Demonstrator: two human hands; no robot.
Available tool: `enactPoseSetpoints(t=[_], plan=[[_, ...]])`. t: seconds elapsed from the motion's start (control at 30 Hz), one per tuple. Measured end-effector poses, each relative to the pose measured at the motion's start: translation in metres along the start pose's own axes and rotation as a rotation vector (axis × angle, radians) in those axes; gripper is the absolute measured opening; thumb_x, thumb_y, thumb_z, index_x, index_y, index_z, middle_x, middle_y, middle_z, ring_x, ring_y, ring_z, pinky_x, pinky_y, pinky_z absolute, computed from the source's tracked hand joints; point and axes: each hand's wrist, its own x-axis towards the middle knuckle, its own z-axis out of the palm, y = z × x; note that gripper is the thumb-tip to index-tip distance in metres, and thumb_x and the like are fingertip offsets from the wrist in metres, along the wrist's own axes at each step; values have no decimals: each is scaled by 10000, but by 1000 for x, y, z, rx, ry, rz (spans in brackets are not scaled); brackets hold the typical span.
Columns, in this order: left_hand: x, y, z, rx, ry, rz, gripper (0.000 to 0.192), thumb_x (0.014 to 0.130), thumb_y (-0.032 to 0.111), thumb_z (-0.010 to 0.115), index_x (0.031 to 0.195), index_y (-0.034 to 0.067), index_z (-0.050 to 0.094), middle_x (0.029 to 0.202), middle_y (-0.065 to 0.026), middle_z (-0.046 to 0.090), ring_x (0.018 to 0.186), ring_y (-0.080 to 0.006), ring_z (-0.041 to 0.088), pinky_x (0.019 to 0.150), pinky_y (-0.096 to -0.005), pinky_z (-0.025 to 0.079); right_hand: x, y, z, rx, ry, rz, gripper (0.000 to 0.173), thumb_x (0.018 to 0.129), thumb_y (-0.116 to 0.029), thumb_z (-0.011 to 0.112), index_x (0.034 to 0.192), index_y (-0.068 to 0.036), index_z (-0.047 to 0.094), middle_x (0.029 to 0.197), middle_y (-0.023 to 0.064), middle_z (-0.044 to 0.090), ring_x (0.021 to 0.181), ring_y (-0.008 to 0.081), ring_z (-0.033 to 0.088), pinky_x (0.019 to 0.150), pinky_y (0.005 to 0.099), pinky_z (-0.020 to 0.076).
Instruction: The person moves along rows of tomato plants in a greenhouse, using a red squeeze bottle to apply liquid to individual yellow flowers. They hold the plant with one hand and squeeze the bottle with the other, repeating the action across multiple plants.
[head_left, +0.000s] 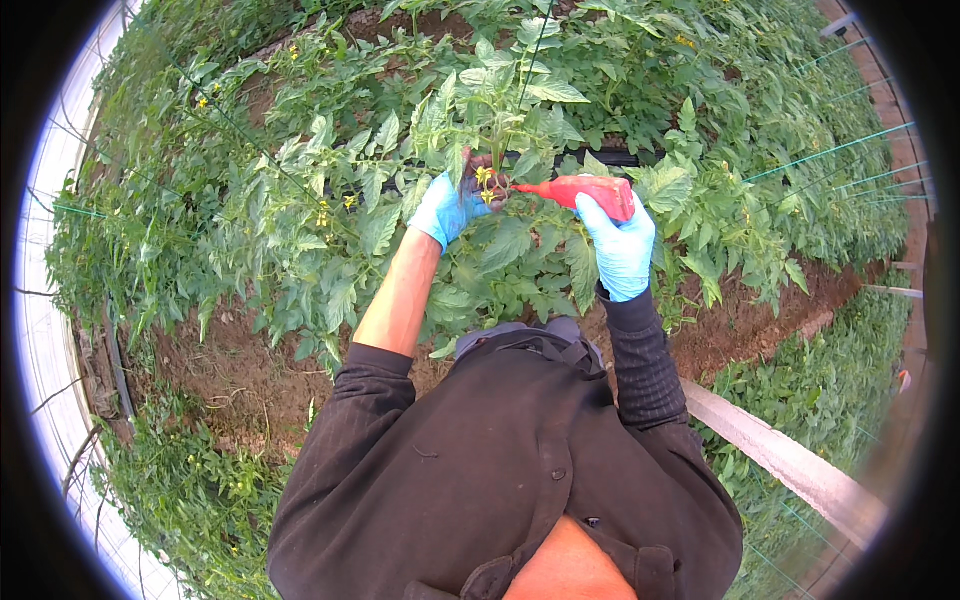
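My left hand (447, 210), in a blue glove with dark reddish stains at the fingers, is at a tomato flower cluster (485, 184). Its fingers reach behind the yellow blossoms and hold the cluster; the exact grip is partly hidden by leaves. In my gloved right hand (621, 244) is a red squeeze bottle (589, 192), tilted on its side. The bottle's thin nozzle (529, 188) points left, its tip close beside the blossoms. Whether the tip touches them I cannot tell. The tomato plant (499, 112) rises just beyond both hands.
Green support strings (832, 152) slant through the foliage on both sides. A black pipe (611, 158) runs behind the plant. Bare soil (240, 367) lies between the rows. A pale post (780, 454) stands at my right, and light sheeting (52, 300) borders the left.
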Motion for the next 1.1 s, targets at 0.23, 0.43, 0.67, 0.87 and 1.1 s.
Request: enactPoseSetpoints(t=[0.23, 0.43, 0.67, 0.87, 1.1], plan=[[-2, -1, -2, 36, 30, 25, 640, 968, 576, 549, 1322, 48, 476, 1120, -212, 612, 991, -382, 670, 814, -491, 570, 0, 14, 0, -30, -17, 2, 296, 879, -28, 733, 1157, 34, 655, 1096, 82, 708, 945, 131, 662, 867, 273, 520], [-4, 0, -1, 30, 21, 22, 613, 970, 556, 562, 1305, 46, 503, 1102, -198, 611, 1023, -379, 662, 817, -497, 566, -5, 9, -5, 4, 33, 14, 279, 864, -40, 751, 1118, 36, 662, 1045, 75, 719, 914, 116, 659, 846, 262, 519], [-4, -2, 0, 43, 68, 37, 591, 974, 545, 562, 1299, 54, 508, 1154, -201, 619, 1069, -371, 658, 822, -494, 561, -9, 10, 3, 59, 13, 72, 281, 872, -58, 750, 1124, 31, 662, 1028, 60, 721, 893, 106, 657, 815, 253, 523], [-3, -1, -2, 55, 37, 27, 625, 968, 572, 554, 1303, 49, 487, 1160, -198, 626, 1107, -364, 652, 817, -481, 564, -15, 3, -1, 39, -1, 124, 290, 870, -5, 729, 1145, 39, 649, 1103, 95, 707, 971, 150, 669, 887, 285, 529], [-1, -3, -6, 59, 0, 24, 642, 963, 592, 544, 1304, 52, 481, 1188, -222, 629, 1112, -359, 651, 798, -452, 576, -16, 9, 6, 9, -15, 46, 280, 869, -14, 732, 1133, 38, 654, 1081, 81, 712, 955, 132, 661, 875, 278, 522]])
